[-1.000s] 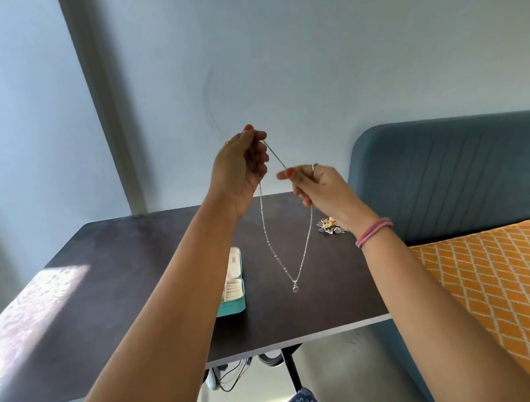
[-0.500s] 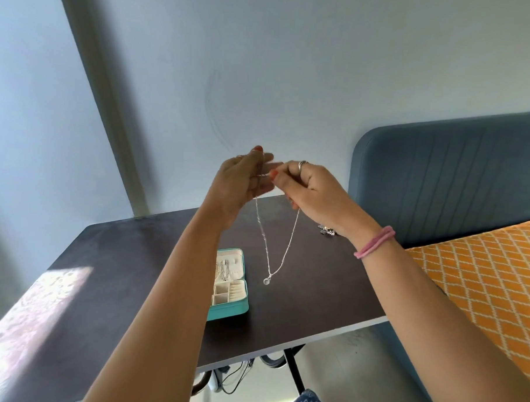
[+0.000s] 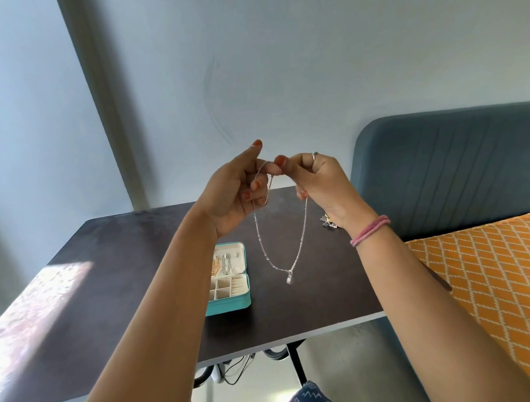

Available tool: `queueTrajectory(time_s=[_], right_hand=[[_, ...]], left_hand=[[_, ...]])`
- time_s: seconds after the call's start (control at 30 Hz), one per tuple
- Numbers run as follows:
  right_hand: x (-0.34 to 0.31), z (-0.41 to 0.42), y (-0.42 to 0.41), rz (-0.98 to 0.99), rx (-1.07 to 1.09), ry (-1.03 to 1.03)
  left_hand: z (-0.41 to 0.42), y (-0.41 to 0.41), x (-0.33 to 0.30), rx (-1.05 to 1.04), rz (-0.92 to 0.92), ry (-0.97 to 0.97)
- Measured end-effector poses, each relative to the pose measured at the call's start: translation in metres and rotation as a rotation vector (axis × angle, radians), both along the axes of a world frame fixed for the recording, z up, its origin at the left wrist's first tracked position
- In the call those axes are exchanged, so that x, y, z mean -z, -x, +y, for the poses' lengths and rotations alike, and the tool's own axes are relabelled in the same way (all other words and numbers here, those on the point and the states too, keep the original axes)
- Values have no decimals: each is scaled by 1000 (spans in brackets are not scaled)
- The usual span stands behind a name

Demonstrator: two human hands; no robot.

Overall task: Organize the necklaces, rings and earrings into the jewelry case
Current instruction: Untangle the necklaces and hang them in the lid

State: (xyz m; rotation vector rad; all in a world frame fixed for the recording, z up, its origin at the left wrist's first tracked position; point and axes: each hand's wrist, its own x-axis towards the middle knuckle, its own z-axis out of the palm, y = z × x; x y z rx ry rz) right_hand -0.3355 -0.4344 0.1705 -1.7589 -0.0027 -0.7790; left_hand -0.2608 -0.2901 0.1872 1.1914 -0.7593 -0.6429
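Between the two raised hands hung a silver necklace [image 3: 281,230], its pendant dangling above the dark table [image 3: 108,253]. Left hand [image 3: 233,193] pinched one chain end, index finger pointing up; right hand [image 3: 314,183] pinched the other end, fingertips nearly touching the left's. Below the left forearm sat the open teal jewelry case [image 3: 230,278], chains already in its lid. Loose earrings [image 3: 328,222] lay just under the right wrist. Likely step: fastening or gathering the chain. Best done keeping the chain slack-free and untwisted, then lowering pendant-first toward the lid hooks to avoid tangling.
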Motion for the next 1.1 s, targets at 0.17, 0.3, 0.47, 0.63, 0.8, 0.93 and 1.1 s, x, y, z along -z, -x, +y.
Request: queueTrajectory(time_s=[0.17,0.3,0.47,0.63,0.8,0.93,1.1], right_hand=[[26,3,-4,89,-90,124],[40,9,-2,204,-90,395],[34,15,8,270,-89,621],[16,8,8,139,-19,390],[14,-1,4,145,-12,192],[31,-4,0,142,-84,-19],[56,4,-2,168,-140,-140]], left_hand=[[-5,-11,4,-57,228,239],[-5,-20,10,-142,255,342],[-4,-24,19,-283,64,110],[-4,-17,26,-141,-91,-238],[-4,-12,29,17,-95,-283],[-3,-14,27,96,61,-137],[-7,-18,27,40,219,80]])
